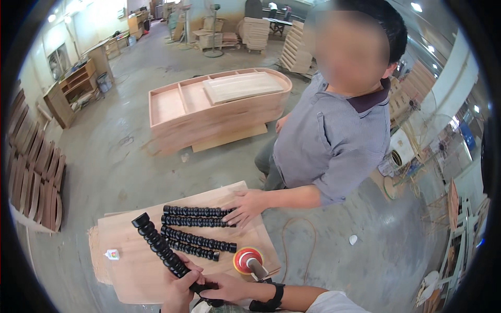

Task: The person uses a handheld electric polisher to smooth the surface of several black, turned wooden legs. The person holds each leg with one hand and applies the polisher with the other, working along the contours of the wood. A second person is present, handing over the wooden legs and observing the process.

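A black segmented flexible arm [156, 244] slants up from my two hands at the near edge of the wooden board [135, 284]. My left hand [180, 284] is closed around its lower part. Beside it, my right hand [227, 288] is closed at the arm's lower end, with a black band on that wrist. Several more black segmented arms [198, 237] lie on the board just beyond. Another person's hand [249, 207] rests on the right ends of the upper ones. Right of them is a round red and yellow tool, seemingly a sander [245, 258], with a brownish grip.
A small white bottle [112, 254] is at the board's left. The other person [334, 141] stands across the right corner. Behind is a boat-shaped wooden cabinet [219, 122]. Curved wood pieces [36, 177] are stacked at left. A cord [313, 237] loops on the floor.
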Tool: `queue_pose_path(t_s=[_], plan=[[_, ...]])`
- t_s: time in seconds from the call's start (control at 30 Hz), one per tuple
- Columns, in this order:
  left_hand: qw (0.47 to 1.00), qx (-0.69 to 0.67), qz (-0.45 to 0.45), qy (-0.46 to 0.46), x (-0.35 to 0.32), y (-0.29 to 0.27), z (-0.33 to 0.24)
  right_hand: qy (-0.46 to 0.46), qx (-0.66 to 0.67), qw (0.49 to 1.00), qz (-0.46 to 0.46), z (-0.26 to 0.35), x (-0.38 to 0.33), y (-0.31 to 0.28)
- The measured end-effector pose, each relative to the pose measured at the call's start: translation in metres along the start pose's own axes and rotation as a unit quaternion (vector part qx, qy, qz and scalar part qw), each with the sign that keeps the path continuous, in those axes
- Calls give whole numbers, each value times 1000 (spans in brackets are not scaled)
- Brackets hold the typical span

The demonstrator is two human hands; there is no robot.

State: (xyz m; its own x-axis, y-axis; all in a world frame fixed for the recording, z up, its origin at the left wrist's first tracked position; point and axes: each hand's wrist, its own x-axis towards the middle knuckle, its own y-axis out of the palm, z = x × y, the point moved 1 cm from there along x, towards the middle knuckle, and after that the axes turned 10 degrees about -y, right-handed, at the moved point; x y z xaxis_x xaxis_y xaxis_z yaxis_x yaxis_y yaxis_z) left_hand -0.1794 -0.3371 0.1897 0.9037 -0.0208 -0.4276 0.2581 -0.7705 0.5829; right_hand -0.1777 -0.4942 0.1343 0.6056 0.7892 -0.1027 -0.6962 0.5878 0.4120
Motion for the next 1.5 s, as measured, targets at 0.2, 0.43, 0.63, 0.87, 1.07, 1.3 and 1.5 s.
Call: queue_pose_path(t_s=[0.2,0.43,0.63,0.87,1.07,1.3,1.5], plan=[[999,-24,-19,15,-6,-11,2,1,-15,1000,-12,-10,5,8],[995,-101,6,11,1,-42,13,20,-56,997,-50,-18,12,10],[991,-114,-68,1,10,-47,21,90,-39,993,-68,-16,13,12],[987,-98,-125,-7,19,-49,28,104,-131,985,-35,-9,17,6],[990,-102,-100,3,23,-56,30,119,-124,985,-31,-9,20,1],[994,-88,-57,19,16,-54,27,98,-135,986,-26,-24,23,-1],[993,-81,-79,7,13,-52,25,73,-163,984,1,-16,20,-1]])
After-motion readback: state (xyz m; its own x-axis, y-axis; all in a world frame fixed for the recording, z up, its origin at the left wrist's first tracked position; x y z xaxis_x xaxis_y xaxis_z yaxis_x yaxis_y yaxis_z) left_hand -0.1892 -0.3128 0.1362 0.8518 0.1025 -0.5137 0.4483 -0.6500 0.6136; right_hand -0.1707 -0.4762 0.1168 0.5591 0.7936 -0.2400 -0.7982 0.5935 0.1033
